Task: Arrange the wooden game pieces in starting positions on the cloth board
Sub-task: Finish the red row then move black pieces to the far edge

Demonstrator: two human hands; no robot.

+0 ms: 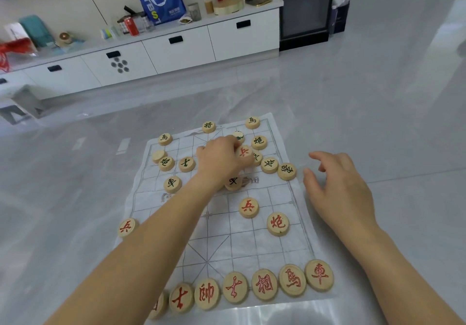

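A white cloth board (227, 244), thin, creased and printed with a fine grid, lies on a wrinkled clear plastic sheet (176, 102) spread over the glossy grey tiled floor (378, 97).

The left hand (219, 160) reaches across to the far middle of the board. Its fingers are curled round a flat round wooden disc carved with a red character (244, 152), which sits tilted in the grip. The right hand (338, 186) hovers just right of the board's far right edge, palm down, fingers loosely spread and slightly bent, holding nothing.

Along the near edge a row of pale wooden discs with red characters (264, 284) lies edge to edge. Two more red-lettered discs (248, 207) lie right of centre in the near half, and another red-lettered disc (126, 227) sits at the left edge, partly off the cloth. Dark-lettered wooden discs (259, 142) are scattered unevenly over the far half, some touching, and one blank-faced disc (158, 155) lies at the far left.

Against the far wall stands a low white drawer cabinet (176, 47) with a blue tote bag (161, 0) on top.
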